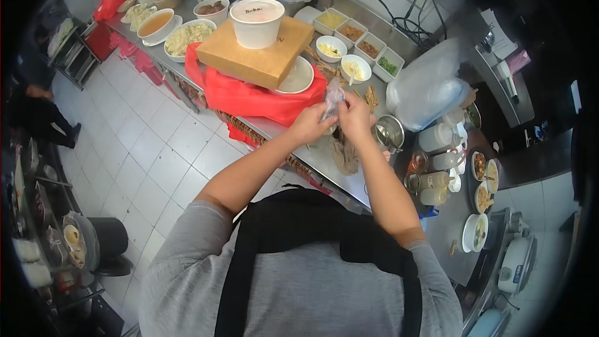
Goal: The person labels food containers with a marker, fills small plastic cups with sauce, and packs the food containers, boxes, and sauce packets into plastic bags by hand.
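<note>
A small clear plastic bag point(334, 95) is pinched between my two hands above the front of the steel counter. My left hand point(312, 123) is closed on its lower left side, and my right hand point(355, 116) grips it from the right. Just left of the hands lies a red bag point(243, 101). On it are a brown cardboard box point(231, 56) and a round white-rimmed container point(296, 76). A lidded white tub point(256, 28) with writing on its lid stands on the box. Below my right hand a crumpled cloth point(344, 155) lies by a metal pot point(389, 132).
Square tubs of toppings point(370, 47) and small bowls point(355, 70) sit behind my hands. At right are a large plastic bag point(430, 84) and sauce bottles point(435, 180). Food bowls point(190, 37) line the far left counter. Another person point(40, 97) stands at the left edge.
</note>
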`<state>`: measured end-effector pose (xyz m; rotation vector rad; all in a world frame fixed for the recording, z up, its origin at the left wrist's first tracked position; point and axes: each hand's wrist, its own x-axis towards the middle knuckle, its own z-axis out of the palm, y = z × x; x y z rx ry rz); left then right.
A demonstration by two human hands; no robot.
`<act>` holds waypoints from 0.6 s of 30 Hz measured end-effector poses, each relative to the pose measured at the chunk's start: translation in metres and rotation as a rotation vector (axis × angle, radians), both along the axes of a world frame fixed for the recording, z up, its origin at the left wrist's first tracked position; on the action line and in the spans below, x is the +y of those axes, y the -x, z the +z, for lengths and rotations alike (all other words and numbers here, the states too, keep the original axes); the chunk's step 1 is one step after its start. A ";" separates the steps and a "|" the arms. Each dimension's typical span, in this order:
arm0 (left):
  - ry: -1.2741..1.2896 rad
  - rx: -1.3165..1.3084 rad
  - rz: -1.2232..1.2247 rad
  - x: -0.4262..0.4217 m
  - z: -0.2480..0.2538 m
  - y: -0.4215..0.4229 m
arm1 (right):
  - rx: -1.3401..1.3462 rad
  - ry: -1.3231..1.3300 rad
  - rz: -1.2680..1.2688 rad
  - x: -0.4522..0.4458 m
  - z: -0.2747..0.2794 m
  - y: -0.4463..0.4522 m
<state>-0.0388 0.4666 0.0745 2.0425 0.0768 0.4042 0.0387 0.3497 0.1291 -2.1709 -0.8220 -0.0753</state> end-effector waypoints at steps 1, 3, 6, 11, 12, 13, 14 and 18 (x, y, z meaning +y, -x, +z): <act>-0.026 -0.140 0.029 -0.003 0.007 0.008 | 0.070 -0.058 -0.016 0.001 0.005 0.001; -0.051 -0.161 0.020 -0.007 0.006 0.019 | 0.217 -0.173 -0.049 0.002 0.013 0.008; -0.148 0.052 -0.010 -0.004 -0.010 0.019 | 0.069 -0.391 0.141 -0.009 0.007 0.015; -0.183 -0.233 0.066 -0.011 -0.026 0.022 | -0.230 -0.377 0.163 -0.036 -0.002 0.028; -0.219 -0.279 0.114 -0.013 -0.022 0.022 | -0.219 -0.402 0.156 -0.035 -0.004 0.028; -0.144 -0.241 0.045 -0.015 -0.011 0.026 | -0.078 -0.376 0.109 -0.032 0.002 0.033; -0.120 -0.222 0.000 -0.016 -0.017 0.026 | -0.072 -0.350 0.099 -0.029 0.004 0.037; 0.035 -0.229 -0.024 -0.016 -0.015 0.019 | 0.210 -0.290 0.165 -0.013 0.007 0.032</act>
